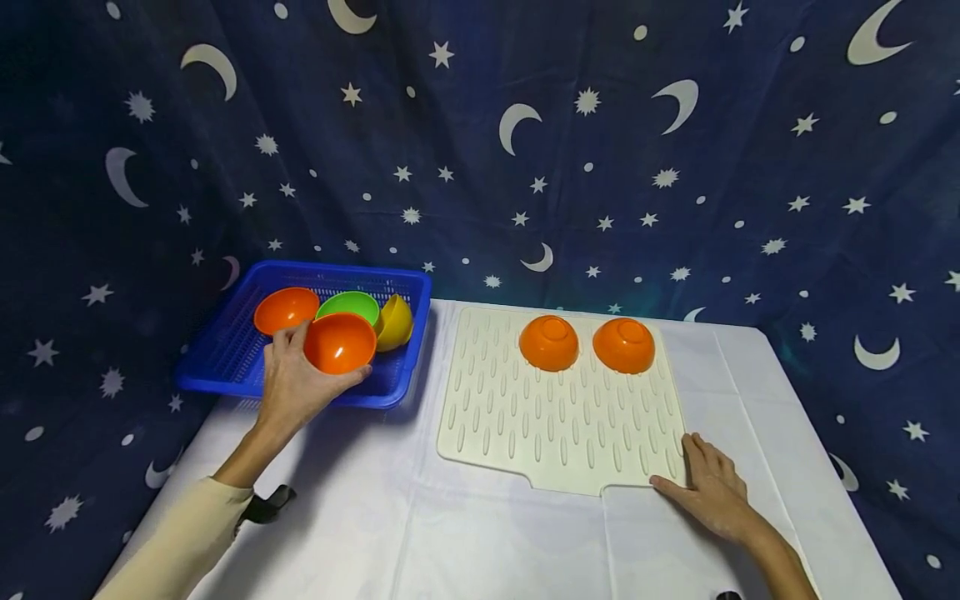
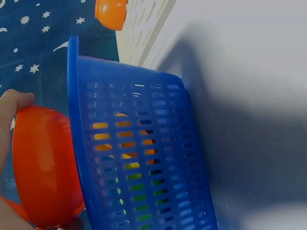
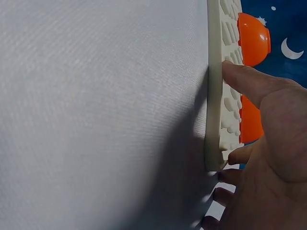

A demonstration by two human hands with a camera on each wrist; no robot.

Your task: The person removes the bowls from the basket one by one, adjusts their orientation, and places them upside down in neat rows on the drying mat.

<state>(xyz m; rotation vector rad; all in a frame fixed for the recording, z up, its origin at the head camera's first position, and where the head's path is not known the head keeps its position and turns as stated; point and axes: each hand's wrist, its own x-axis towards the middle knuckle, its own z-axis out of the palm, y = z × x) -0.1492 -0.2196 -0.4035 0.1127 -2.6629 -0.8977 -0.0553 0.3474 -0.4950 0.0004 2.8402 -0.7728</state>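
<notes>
My left hand grips an orange bowl by its rim, thumb on one side and fingers on the other. The bowl tilts toward me above the blue basket. Inside the basket lie another orange bowl, a green bowl and a yellow bowl. In the left wrist view, the held bowl shows beside the basket's slotted wall. At the near right corner of a cream drying mat, my right hand rests with thumb and index finger touching its edge. Two upside-down orange bowls sit on the mat.
A white cloth covers the table, with the basket at its back left. Behind and at the sides hangs a dark blue curtain with moons and stars. The mat has raised ribs and a lip at the front.
</notes>
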